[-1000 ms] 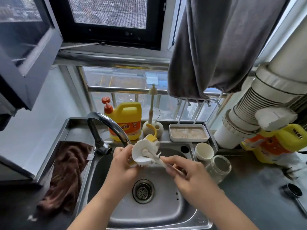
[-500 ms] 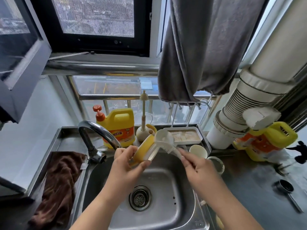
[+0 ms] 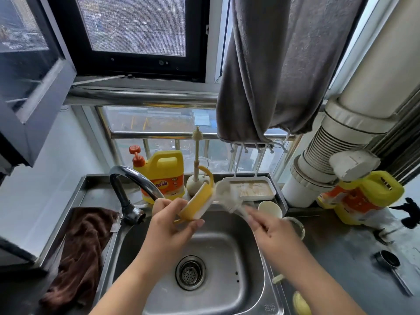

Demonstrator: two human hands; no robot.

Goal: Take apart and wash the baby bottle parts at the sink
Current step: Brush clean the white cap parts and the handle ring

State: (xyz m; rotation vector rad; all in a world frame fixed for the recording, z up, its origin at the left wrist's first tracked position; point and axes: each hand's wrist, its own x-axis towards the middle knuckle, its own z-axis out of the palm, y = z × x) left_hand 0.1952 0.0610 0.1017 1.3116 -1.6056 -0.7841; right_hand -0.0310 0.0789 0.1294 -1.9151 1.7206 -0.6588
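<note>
Your left hand (image 3: pixel 168 226) grips the yellow bottle collar (image 3: pixel 197 204), fingers and thumb curled round it, tilted above the sink (image 3: pixel 218 298). Your right hand (image 3: pixel 272 233) is closed round the handle of the white bottle brush (image 3: pixel 228 197), whose blurred head sits against the collar's upper edge. Both are held over the basin, just right of the faucet (image 3: pixel 134 180). A glass bottle body (image 3: pixel 294 226) stands on the table just beside your right hand. A brown cloth (image 3: pixel 84 246) lies left of the sink.
</note>
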